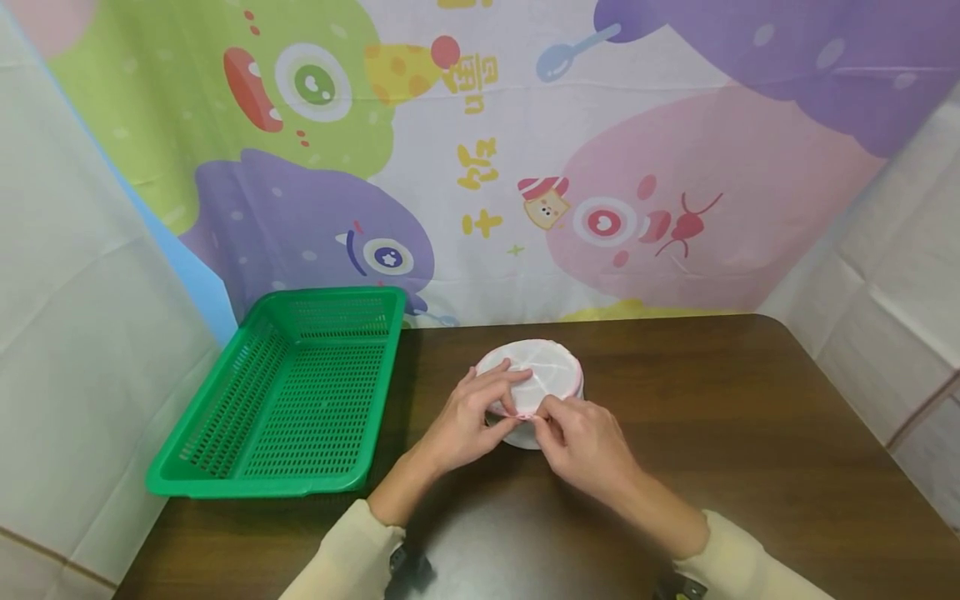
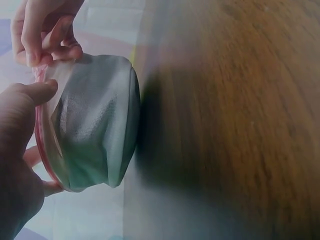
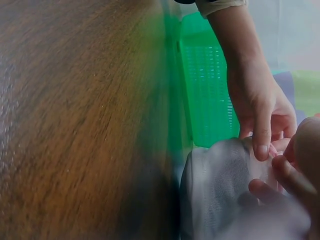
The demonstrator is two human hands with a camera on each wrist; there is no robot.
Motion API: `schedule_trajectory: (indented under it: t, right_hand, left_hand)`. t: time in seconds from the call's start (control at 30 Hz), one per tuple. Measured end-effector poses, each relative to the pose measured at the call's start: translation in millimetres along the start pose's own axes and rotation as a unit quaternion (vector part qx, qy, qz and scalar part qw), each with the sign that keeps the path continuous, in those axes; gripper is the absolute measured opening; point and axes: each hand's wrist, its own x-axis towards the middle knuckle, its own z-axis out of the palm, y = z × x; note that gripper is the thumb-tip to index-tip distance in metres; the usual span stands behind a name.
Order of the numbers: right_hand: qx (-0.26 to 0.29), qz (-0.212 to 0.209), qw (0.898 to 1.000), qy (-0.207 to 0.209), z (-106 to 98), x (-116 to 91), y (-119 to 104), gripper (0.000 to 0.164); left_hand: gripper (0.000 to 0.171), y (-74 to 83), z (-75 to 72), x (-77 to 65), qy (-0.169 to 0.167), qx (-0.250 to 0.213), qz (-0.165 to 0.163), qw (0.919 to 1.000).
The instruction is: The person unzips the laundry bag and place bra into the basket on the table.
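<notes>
A small round mesh laundry bag (image 1: 551,371) with a white top and pink edging stands on the brown table, in front of the person. Its greyish mesh side (image 2: 95,110) shows in the left wrist view, slightly creased. At the near edge of the top, the left hand (image 1: 467,421) pinches the pink trim between thumb and forefinger, its other fingers spread over the white top. Right beside it, the right hand (image 1: 588,442) pinches the same trim with thumb and curled fingers. The fingertips of both hands nearly meet there, partly covering the trim.
A green plastic basket (image 1: 367,450) with slotted walls stands on the table to the left. Behind the table (image 1: 712,417) hangs a cloth (image 1: 480,275) printed with cartoon monsters. Pale sheets (image 1: 885,275) hang at both sides.
</notes>
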Motion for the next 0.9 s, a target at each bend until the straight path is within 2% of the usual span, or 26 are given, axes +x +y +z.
schedule_trajectory:
  t: [0.37, 0.63, 0.9]
  right_hand:
    - [-0.004, -0.007, 1.0, 0.0, 2.4, 0.5, -2.8, 0.032]
    - [-0.003, -0.009, 1.0, 0.004, 2.1, -0.1, -0.5, 0.033]
    - [0.005, -0.002, 1.0, 0.002, -0.4, -0.7, 1.3, 0.027]
  left_hand:
    - [0.027, 3.6, 2.5, 1.3, -0.002, -0.006, -0.011, 0.9999]
    - [0.03, 2.7, -1.1, -1.0, -0.001, -0.006, -0.017, 0.9998]
    - [0.032, 2.1, -3.0, -1.8, 0.002, -0.001, -0.024, 0.9997]
